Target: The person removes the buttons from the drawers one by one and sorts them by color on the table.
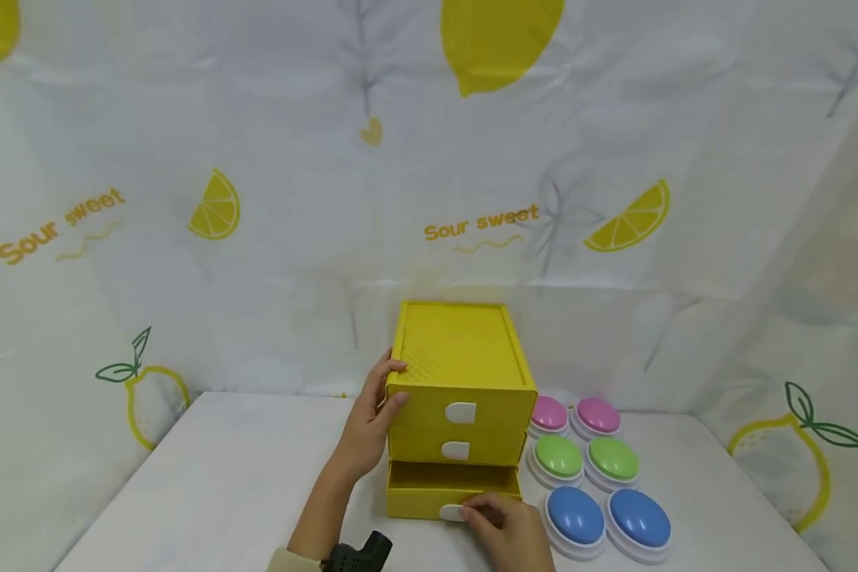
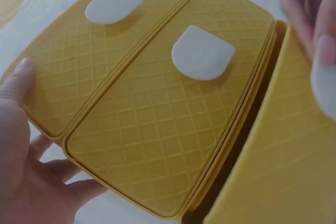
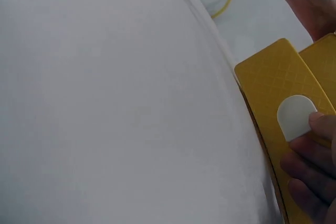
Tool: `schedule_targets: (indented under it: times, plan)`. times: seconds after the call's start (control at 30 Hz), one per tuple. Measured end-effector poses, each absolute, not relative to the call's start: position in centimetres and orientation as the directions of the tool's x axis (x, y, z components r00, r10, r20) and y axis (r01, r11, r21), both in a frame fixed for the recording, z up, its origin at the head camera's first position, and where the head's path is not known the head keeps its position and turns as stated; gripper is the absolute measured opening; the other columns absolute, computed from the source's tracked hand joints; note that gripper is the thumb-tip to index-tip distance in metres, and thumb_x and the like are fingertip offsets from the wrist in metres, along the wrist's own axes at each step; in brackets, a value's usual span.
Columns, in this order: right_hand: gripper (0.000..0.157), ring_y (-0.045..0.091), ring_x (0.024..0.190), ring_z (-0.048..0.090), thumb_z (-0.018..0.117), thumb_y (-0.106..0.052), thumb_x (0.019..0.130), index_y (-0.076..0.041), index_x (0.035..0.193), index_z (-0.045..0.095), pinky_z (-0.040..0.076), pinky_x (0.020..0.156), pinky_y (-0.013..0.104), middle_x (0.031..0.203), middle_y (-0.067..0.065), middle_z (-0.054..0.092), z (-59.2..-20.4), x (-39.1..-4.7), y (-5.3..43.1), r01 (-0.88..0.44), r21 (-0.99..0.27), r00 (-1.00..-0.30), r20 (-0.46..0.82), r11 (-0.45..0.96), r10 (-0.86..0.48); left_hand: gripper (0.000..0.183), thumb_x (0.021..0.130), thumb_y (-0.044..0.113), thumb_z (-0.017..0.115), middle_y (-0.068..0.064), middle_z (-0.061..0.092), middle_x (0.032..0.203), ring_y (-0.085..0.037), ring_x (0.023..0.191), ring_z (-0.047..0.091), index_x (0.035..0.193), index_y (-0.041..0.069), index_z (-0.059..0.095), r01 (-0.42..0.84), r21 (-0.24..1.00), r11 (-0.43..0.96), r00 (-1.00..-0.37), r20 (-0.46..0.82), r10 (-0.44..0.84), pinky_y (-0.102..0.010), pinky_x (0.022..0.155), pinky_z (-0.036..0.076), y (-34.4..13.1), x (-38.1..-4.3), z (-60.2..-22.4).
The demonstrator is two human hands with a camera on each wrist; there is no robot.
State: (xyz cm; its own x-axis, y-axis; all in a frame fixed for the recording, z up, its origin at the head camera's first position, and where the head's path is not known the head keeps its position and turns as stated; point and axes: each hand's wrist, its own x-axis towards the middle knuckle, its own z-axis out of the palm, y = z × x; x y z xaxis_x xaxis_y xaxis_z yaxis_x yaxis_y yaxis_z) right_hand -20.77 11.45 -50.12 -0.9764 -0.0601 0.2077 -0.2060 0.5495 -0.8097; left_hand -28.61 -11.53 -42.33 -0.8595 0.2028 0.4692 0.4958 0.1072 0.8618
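A yellow drawer cabinet [image 1: 465,345] with three stacked drawers stands on the table, each with a white tab handle. Its bottom drawer [image 1: 415,503] is pulled partway out, and the visible part of its inside looks bare. The upper two drawers are closed. My left hand [image 1: 366,421] holds the cabinet's left front corner, thumb on the front and fingers along the side; the left wrist view shows the thumb at the top drawer's edge. With thumb and fingers, my right hand [image 1: 511,531] pinches the bottom drawer's white handle [image 3: 295,116].
Right of the cabinet stand two pink push buttons [image 1: 598,415], two green ones [image 1: 613,458] and two blue ones [image 1: 639,518], all on white bases. Behind the white table [image 1: 257,461] hangs a lemon-print curtain [image 1: 293,238].
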Motion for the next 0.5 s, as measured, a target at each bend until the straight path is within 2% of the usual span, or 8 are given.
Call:
schedule_targets:
  times: [0.2,0.5]
  plan:
    - [0.009,-0.003,0.07,0.06,0.079,-0.027,0.087,-0.018,0.087,0.077,0.052,0.064,0.017,0.082,-0.008,0.076,-50.3,-23.0,10.9,-0.191,-0.825,-0.977,0.211,0.532,-0.023,0.035,0.108,0.025,0.048,-0.006,0.012,0.172,-0.04,0.158,0.012,0.142,0.026,0.04,0.495,0.861,0.115,-0.862,0.471,0.186,-0.07,0.119,0.021,-11.7,-28.3,-42.8]
    - [0.011,-0.001,0.074,0.065,0.08,-0.027,0.086,-0.016,0.087,0.078,0.055,0.067,0.017,0.086,-0.005,0.077,-50.6,-24.3,11.4,-0.183,-0.86,-0.98,0.199,0.477,-0.018,0.034,0.108,0.024,0.048,-0.004,0.012,0.172,-0.038,0.158,0.011,0.142,0.026,0.04,0.501,0.861,0.088,-0.856,0.478,0.197,-0.072,0.119,0.02,-11.4,-28.4,-42.7]
